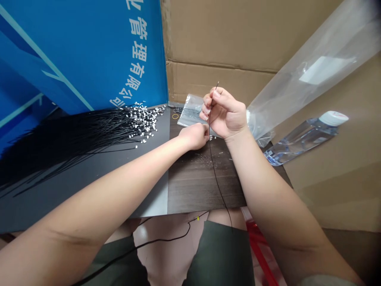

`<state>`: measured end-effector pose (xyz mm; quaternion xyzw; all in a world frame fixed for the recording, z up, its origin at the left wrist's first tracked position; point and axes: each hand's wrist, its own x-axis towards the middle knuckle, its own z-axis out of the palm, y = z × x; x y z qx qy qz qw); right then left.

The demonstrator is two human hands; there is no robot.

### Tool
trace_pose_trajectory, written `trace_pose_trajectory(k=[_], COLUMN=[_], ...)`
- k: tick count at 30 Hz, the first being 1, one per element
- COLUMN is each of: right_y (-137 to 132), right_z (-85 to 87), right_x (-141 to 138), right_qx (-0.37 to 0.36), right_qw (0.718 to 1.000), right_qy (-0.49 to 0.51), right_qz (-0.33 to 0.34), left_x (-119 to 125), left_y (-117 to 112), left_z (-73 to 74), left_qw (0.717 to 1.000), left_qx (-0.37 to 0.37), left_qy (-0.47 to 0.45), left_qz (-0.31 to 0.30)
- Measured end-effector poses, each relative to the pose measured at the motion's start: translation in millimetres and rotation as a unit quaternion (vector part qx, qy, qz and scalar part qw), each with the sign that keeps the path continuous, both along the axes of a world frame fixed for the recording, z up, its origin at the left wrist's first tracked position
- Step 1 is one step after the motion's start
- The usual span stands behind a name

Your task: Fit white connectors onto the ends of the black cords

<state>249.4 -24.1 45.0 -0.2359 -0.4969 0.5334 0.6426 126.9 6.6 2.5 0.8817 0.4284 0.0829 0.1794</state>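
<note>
My right hand [224,112] is closed in a pinch around a thin black cable [214,171]. The cable's tip sticks up above my fingers, and the rest runs down across the dark wooden tabletop [196,186] and over its front edge. My left hand [195,136] rests on the table just left of the cable, fingers curled shut on something too small to make out. A large pile of black cables with small white tags [89,133] lies to the left.
A small clear plastic bag [190,111] lies behind my hands. A long clear plastic sleeve [312,71] leans at the right. A water bottle [303,137] lies against the cardboard wall [232,35]. A blue printed panel [89,51] stands at the left.
</note>
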Motion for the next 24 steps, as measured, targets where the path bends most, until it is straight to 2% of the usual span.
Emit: trace_pose_trajectory(k=[7, 17, 20, 24], right_y=[-1.0, 3.4, 4.2, 4.7], right_z=[0.9, -1.5, -0.3, 0.5], right_x=[-3.1, 0.7, 2.4, 2.8], right_qx=[-0.026, -0.020, -0.016, -0.033], right_qw=[0.999, 1.000, 0.999, 0.998], right_qy=[-0.017, 0.004, 0.009, -0.005], right_qz=[-0.014, -0.015, -0.028, -0.055], left_x=[8.4, -14.1, -9.3, 1.7], left_y=[-0.2, -1.0, -1.3, 0.0], left_z=[0.4, 5.2, 3.7, 0.8], left_qw=[1.000, 0.997, 0.997, 1.000], left_qx=[-0.018, -0.035, -0.022, -0.010], left_qy=[0.004, -0.065, -0.065, -0.025], left_qz=[-0.012, 0.007, -0.018, 0.004])
